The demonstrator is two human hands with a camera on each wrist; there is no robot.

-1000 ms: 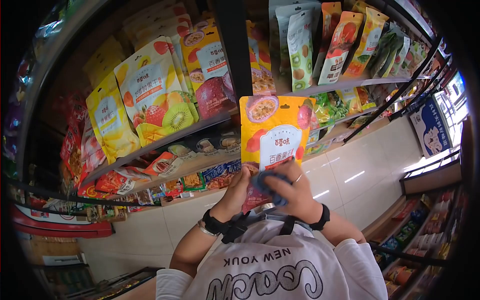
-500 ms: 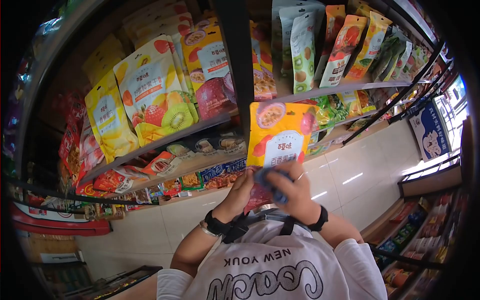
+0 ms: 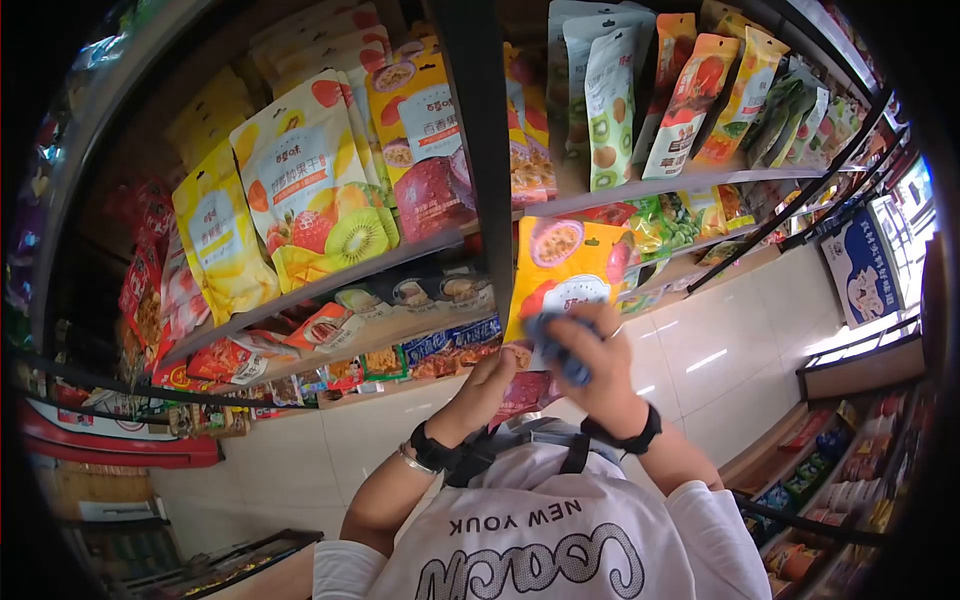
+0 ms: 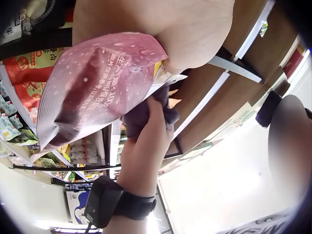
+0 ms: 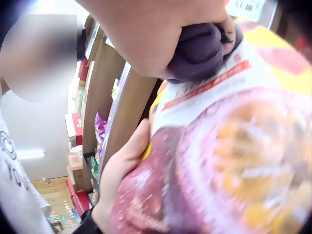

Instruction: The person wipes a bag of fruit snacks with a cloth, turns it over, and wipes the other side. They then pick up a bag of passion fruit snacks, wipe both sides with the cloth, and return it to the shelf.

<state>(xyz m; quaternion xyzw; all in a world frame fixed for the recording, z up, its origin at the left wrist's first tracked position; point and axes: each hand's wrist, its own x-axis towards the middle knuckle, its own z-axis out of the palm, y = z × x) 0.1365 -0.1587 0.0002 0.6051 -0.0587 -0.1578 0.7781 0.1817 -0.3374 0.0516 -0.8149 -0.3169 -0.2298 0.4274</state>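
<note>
In the head view, a yellow and purple-red dried fruit pouch (image 3: 575, 255) with passion fruit pictures stands upright before the chest. My left hand (image 3: 483, 393) grips its lower left side, the thumb at the front edge. A crumpled dark blue cloth (image 3: 560, 345) is bunched in my right hand (image 3: 600, 370), whose fingers hold it against the white label. The right wrist view shows the cloth (image 5: 197, 53) over the label's upper part and my left hand (image 5: 124, 156) at the pouch edge. The pouch's back (image 4: 92, 92), with printed text, faces the left wrist view.
A shelf (image 3: 330, 275) ahead bears upright snack pouches, among them a large mixed fruit pouch (image 3: 305, 180). A dark upright post (image 3: 478, 120) divides it from the shelf with a kiwi pouch (image 3: 610, 110). Another stocked shelf (image 3: 840, 480) stands at the right.
The pouch has shifted right and slightly down, toward the body. My right hand and the cloth have moved higher on its front, covering more of the label. My left hand keeps its grip.
</note>
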